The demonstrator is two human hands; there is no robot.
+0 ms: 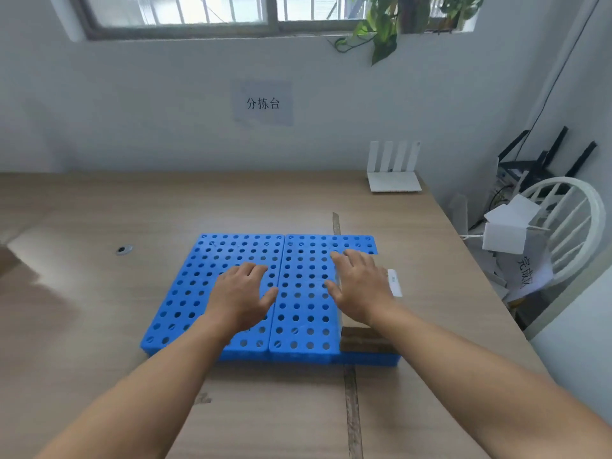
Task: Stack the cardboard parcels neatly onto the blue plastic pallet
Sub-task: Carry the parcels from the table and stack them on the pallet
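Note:
A blue plastic pallet (pixel 238 246) full of round holes lies flat on the wooden table (pixel 99 326). At its right end stands a cardboard parcel (pixel 364 341). Its brown front face and a white label (pixel 394 283) show, while my hand covers most of the top. My right hand (pixel 359 286) rests flat on that parcel with the fingers straight and spread. Over the middle of the pallet is my left hand (pixel 240 293), fingers spread, holding nothing. Whether it touches the pallet I cannot tell.
A white router (pixel 394 173) stands at the table's back right by the wall. Beyond the table's right edge is a white chair (pixel 576 226) piled with white boxes. A strip of tape (pixel 352 409) runs along the table, and a cable hole (pixel 124 249) lies to the left.

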